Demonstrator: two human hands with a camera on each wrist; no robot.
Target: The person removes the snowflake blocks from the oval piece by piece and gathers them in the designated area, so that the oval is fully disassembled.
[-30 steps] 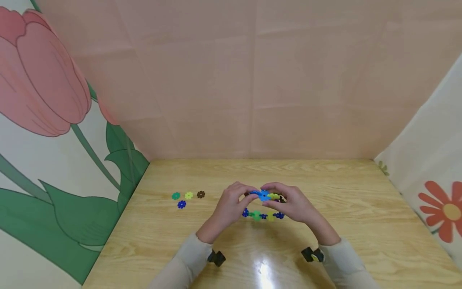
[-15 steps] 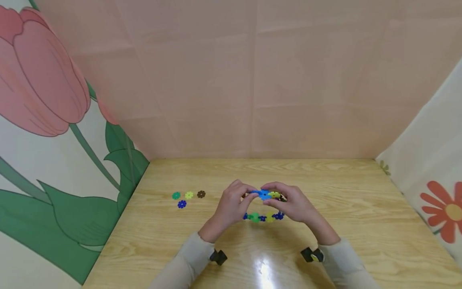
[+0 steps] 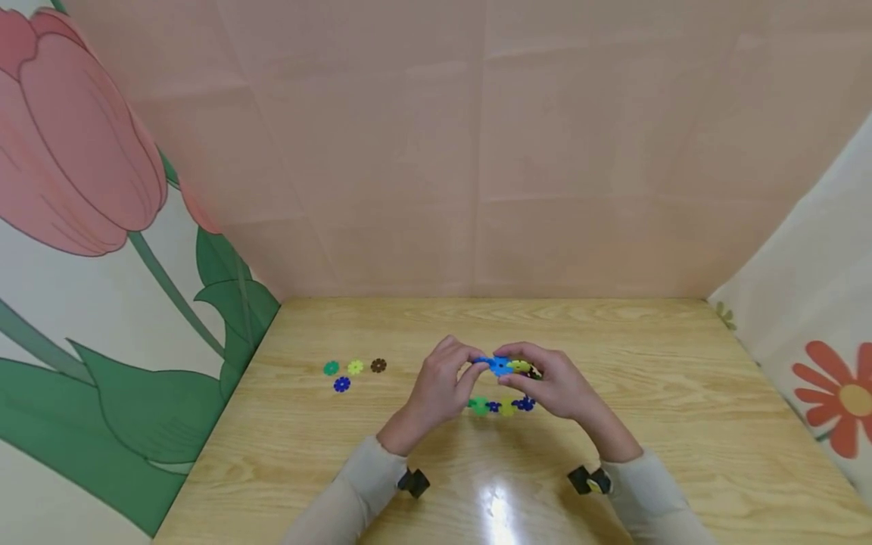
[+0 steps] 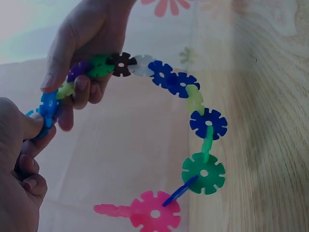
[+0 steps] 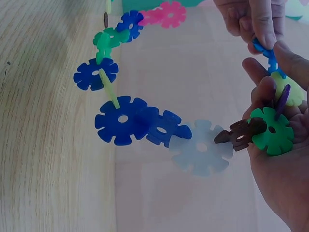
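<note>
Both hands meet over the table at a chain of interlocking snowflake discs. My left hand (image 3: 441, 384) pinches a blue disc (image 5: 263, 48) between thumb and fingers, right beside a light blue disc (image 3: 500, 366) at the chain's end. My right hand (image 3: 553, 384) grips that end, its thumb and fingers around the light blue and yellow-green discs (image 5: 288, 91). From there the chain hangs in a loop through green, brown, clear and dark blue discs (image 4: 208, 123). Pink discs (image 4: 155, 212) show farther along it. Fingers hide part of the joint between the blue discs.
Loose discs lie on the wooden table (image 3: 681, 378) left of the hands: green (image 3: 331, 368), yellow-green (image 3: 356, 367), brown (image 3: 378, 365) and dark blue (image 3: 342, 384). A pink cloth backdrop (image 3: 477, 189) stands behind the table, with flower-printed cloths at both sides.
My left hand has shifted slightly right and up, with the blue disc still pinched. The hanging chain has swayed a little, its left dark blue disc now hidden. My right hand has barely moved.
</note>
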